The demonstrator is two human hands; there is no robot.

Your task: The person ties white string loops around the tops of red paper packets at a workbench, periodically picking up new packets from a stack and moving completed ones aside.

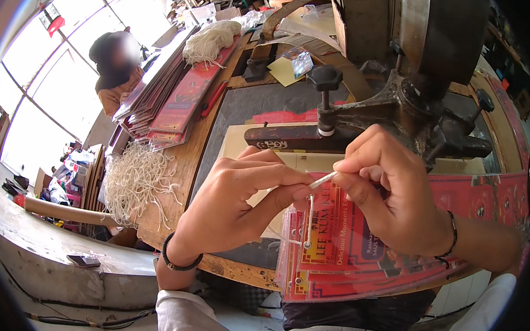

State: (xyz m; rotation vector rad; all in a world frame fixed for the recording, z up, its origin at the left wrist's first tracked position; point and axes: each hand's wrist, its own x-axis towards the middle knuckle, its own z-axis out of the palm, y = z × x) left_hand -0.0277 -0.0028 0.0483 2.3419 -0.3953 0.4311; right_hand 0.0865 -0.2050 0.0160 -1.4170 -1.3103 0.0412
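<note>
The left hand (233, 203) and the right hand (389, 193) meet over a fanned bundle of red printed cards in clear plastic sleeves (356, 260), which rests against the person's lap at the near edge of the wooden work surface (174, 179). Both sets of fingers are narrowed to a pinch: the right thumb and forefinger grip the stiff tip of a thin white cotton string (323, 180), and the left fingers close on the same string just beside them, above the bundle's top left corner. From there the string drops down to a small punched hole (307, 244) near that corner; it looks already passed through the hole, though the view is too small to be sure. A second hole lower on the bundle seems to carry no string.

So the threading appears begun but not finished: no knot or loop shows yet, and the ends are in the fingers, not tied.

Just beyond the hands stands a heavy dark metal press with a black knob (376, 105). To the far left lie stacks of flat red cards (173, 95) with a bunch of white strings (208, 39) on top, and a loose heap of cut white strings (135, 182) sits at the surface's left edge. Another person in a brown top (117, 68) works at far left.
</note>
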